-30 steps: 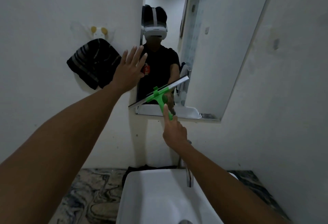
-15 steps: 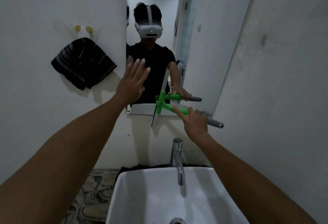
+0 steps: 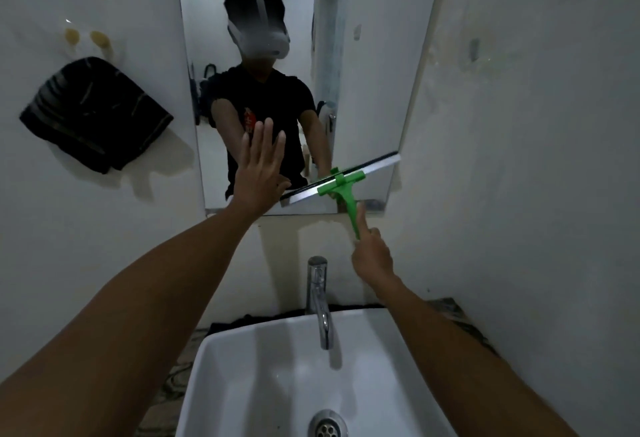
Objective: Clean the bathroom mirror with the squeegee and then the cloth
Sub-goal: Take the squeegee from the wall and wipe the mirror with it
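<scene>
On the left wall I see one dark cloth [image 3: 95,114] with thin pale stripes, folded and hanging under two small yellowish hooks [image 3: 86,38]. It is well apart from both hands.

In the middle is one mirror [image 3: 374,55], tall and without a visible frame, fixed on the white wall. It reflects a person in a black shirt with a white headset.

My left hand [image 3: 259,173] is fully open, the fingers straight and a little spread, and it holds nothing. The palm faces the lower left part of the glass; I cannot tell if it really touches the glass or only stays just before it.

To the right there is one squeegee [image 3: 341,183]. It has a bright green handle and a green cross piece, with a long silver blade bar with a dark rubber edge. The blade lies tilted along the lower part of the mirror, the right end higher than the left, and it seems to be against the glass.

My right hand [image 3: 372,256] is closed around the lower end of the green handle, with the index finger laid along it.

Below, I count one white sink [image 3: 242,384], one chrome tap [image 3: 318,298] and one drain [image 3: 327,428].
</scene>
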